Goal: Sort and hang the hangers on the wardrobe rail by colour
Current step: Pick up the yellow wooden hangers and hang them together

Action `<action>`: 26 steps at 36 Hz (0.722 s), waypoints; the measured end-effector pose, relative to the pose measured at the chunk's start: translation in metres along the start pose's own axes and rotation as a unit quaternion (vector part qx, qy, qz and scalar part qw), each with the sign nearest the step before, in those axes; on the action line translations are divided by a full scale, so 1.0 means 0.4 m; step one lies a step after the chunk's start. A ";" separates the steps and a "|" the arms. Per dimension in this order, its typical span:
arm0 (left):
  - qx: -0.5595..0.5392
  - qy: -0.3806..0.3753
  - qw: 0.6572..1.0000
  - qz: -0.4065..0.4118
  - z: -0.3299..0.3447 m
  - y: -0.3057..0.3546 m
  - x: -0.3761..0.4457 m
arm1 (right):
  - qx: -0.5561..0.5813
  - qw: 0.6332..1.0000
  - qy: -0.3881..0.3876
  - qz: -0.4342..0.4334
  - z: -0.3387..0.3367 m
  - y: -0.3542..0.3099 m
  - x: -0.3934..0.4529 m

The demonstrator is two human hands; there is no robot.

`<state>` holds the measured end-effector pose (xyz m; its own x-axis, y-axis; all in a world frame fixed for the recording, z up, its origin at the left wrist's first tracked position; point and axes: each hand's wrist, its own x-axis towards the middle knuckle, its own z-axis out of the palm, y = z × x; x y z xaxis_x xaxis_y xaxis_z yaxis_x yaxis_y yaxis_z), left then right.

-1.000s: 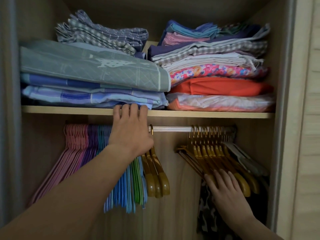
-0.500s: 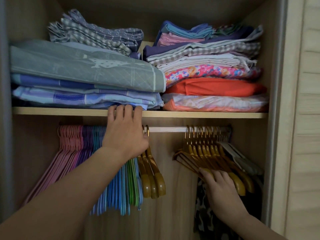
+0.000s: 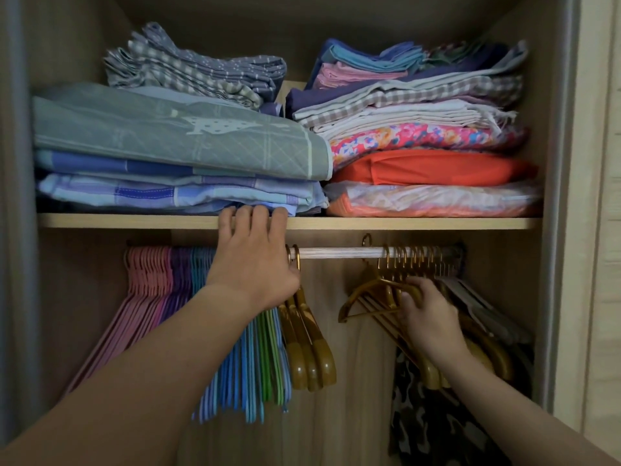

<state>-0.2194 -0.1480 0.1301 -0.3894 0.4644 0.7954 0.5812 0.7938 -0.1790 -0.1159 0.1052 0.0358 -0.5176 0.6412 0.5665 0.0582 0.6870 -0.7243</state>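
The lifted gold hanger (image 3: 376, 290) sits tilted, its hook (image 3: 367, 239) raised above the rail (image 3: 339, 253) and clear of it. The right hand (image 3: 426, 311) grips this hanger from below, fingers curled over its shoulder bar, thumb underneath; the right forearm rises from the lower right corner. Just right of the hand, the remaining gold hangers (image 3: 416, 264) hang packed on the rail; behind and right of them are pale hangers (image 3: 470, 297), and below the hand a dark patterned garment (image 3: 426, 415).

Well to the left of that hand, the left hand (image 3: 255, 264) reaches up with the arm extended from the lower left corner. Its fingers (image 3: 243, 215) hook over the front edge of the shelf (image 3: 403, 223), while the thumb side lies against two gold hangers (image 3: 309, 348) hung at the rail's left portion; whether the thumb pinches them cannot be told. Left of and partly behind this hand and forearm hang green hangers (image 3: 270, 358), blue hangers (image 3: 235, 381), purple hangers (image 3: 179, 280) and pink hangers (image 3: 144, 280), grouped by colour. Above both hands, folded linens (image 3: 181, 142) are stacked on the shelf.
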 end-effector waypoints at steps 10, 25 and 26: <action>0.017 -0.027 0.999 -0.002 -0.009 -0.002 0.011 | -0.032 0.998 -0.054 0.013 0.114 0.084 -0.083; -0.440 -0.179 0.860 -0.187 0.153 0.260 -0.614 | 0.014 0.968 -0.151 0.201 0.077 0.269 -0.616; -0.461 -0.263 0.812 -0.244 0.193 0.290 -0.755 | 0.017 0.962 -0.159 0.221 0.067 0.288 -0.681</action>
<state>-0.0896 -0.1660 -0.1756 -0.8444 0.4786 0.2409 0.4592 0.4148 0.7855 0.0091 0.0005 -0.2125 -0.6834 0.7279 0.0560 0.3076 0.3566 -0.8822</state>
